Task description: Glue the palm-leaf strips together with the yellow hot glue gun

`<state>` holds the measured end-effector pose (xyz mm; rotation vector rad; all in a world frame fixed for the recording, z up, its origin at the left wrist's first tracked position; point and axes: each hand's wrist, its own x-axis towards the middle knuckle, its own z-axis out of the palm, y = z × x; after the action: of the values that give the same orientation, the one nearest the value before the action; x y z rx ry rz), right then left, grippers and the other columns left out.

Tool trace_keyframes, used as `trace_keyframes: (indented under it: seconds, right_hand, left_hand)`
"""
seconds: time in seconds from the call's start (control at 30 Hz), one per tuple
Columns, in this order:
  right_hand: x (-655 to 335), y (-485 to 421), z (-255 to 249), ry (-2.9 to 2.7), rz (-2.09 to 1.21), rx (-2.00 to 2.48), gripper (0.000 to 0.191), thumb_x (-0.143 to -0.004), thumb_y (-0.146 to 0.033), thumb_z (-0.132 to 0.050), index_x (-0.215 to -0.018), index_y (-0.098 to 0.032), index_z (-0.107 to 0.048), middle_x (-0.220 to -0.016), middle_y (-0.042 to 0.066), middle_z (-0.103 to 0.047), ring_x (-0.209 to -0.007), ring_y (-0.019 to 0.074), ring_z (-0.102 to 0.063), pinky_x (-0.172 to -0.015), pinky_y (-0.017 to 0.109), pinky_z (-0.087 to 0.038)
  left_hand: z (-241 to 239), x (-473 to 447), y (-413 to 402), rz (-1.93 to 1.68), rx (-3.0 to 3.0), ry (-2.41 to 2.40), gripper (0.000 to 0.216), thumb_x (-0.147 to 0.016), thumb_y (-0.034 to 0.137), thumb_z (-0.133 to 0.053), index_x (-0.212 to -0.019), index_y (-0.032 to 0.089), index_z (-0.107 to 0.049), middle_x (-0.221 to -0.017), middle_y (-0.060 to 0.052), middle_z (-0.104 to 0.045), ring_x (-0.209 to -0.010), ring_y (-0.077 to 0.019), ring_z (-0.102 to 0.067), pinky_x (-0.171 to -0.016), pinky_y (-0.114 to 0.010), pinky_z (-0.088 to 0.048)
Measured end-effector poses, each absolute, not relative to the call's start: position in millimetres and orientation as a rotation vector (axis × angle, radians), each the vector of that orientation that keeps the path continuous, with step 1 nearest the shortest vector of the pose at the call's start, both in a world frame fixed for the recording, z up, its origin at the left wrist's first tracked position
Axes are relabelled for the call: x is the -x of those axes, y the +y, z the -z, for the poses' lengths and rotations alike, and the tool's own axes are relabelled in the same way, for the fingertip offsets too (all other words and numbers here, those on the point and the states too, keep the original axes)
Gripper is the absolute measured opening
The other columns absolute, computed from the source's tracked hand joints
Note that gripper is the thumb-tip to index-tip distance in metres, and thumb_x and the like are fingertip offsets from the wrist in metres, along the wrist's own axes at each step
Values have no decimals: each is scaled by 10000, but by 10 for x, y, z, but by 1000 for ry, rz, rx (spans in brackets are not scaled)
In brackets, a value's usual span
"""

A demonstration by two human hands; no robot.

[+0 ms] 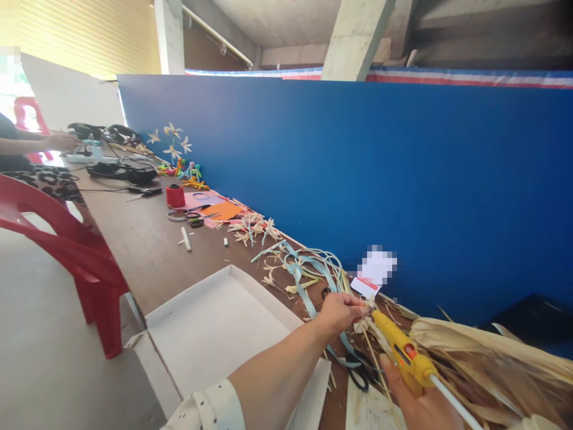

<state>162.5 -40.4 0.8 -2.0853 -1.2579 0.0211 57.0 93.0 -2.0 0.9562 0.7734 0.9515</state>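
My left hand pinches a small dried-leaf piece over the brown table. My right hand grips a yellow glue gun with a white glue stick out of its back; the nozzle points at the leaf piece and sits right against it. Black-handled scissors lie just below the hands. Pale blue ribbons and straw scraps are spread behind my left hand. A heap of dried leaves lies to the right.
A shallow white box lid lies near the table's front edge. A red thread spool, orange paper, scissors and leaf flowers sit farther along. A blue partition backs the table. A red plastic chair stands left; another person's arm reaches in far left.
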Motion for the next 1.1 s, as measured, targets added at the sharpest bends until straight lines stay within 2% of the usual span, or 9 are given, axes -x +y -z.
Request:
trace_keyframes:
  seconds: [0.17, 0.33, 0.6, 0.77, 0.9, 1.1]
  right_hand:
    - [-1635, -409, -28, -1230, -92, 2104, 673, -694, -730, -456, -1017, -170, -643, -912, 134, -680, -968, 365, -587, -819, 446, -438]
    - [-1669, -406, -28, -1222, -101, 2124, 597, -705, -688, -477, -962, -179, -654, -798, 115, -688, -861, 342, -620, -730, 409, -465]
    - [-1654, -402, -31, -1215, -50, 2099, 591, -701, -669, -482, -1015, -194, -641, -797, 107, -687, -840, 332, -631, -685, 394, -480]
    - [-1646, -407, -25, -1229, -29, 2111, 571, -697, -675, -469, -949, -201, -665, -757, 114, -678, -795, 343, -636, -657, 408, -485]
    - [-1627, -418, -33, -1268, -27, 2105, 514, -726, -655, -449, -885, -214, -660, -712, 92, -666, -756, 324, -633, -660, 400, -482]
    - [-1632, -425, -21, -1322, 49, 2057, 484, -709, -654, -471, -858, -230, -652, -762, 85, -678, -857, 325, -618, -742, 395, -477]
  left_hand:
    - [9, -568, 928, -964, -917, 716, 61, -664, 133, -688, -717, 105, -696, -544, 15, -583, -494, -48, -468, -556, -183, -403]
    - [4, -559, 924, -960, -910, 723, 67, -654, 141, -696, -710, 104, -692, -532, 21, -571, -492, -48, -465, -552, -184, -399]
    - [44, -563, 931, -958, -950, 702, 68, -660, 136, -674, -716, 98, -682, -512, 27, -541, -466, -43, -436, -522, -186, -367]
    - [26, -563, 925, -958, -923, 706, 72, -654, 132, -680, -715, 93, -680, -528, 17, -552, -485, -48, -456, -546, -191, -379]
    - [2, -559, 920, -956, -906, 708, 71, -651, 122, -679, -716, 92, -677, -534, 15, -560, -498, -53, -474, -560, -190, -395]
    - [33, -566, 930, -956, -947, 727, 81, -658, 133, -669, -728, 94, -681, -501, 30, -526, -478, -46, -440, -530, -181, -383]
